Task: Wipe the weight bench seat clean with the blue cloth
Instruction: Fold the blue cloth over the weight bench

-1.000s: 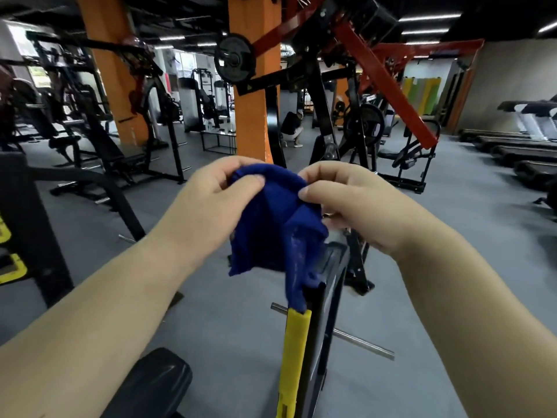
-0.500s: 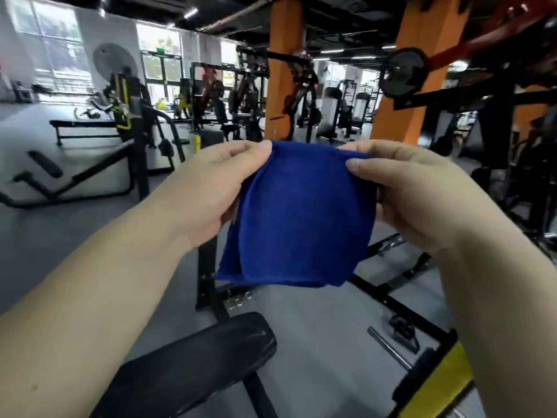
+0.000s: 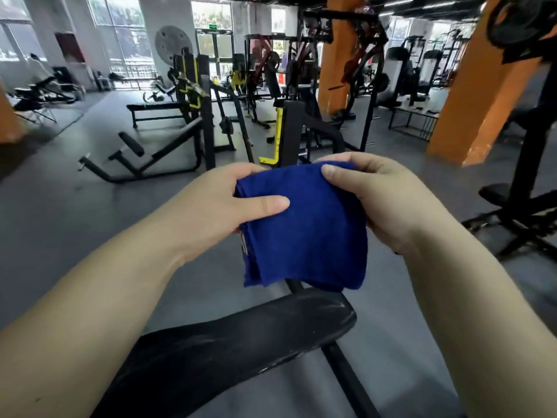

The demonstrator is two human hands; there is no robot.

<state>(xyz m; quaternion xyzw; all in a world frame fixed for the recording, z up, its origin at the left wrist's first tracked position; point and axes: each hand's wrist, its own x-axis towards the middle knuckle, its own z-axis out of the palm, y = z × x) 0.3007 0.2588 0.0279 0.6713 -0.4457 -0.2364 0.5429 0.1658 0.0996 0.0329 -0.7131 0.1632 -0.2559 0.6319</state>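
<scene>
— What kind of place is this?

— A gym! Look, a black padded bench sits right near us, on a black metal frame.

— And far away?

— Lots of workout machines, row after row. On the left there is a long flat bench and a black and yellow rack. A round weight plate hangs at the top right.

— It's a big room!

— Yes. It has a grey floor, tall orange pillars, and big windows on the far left wall.
</scene>
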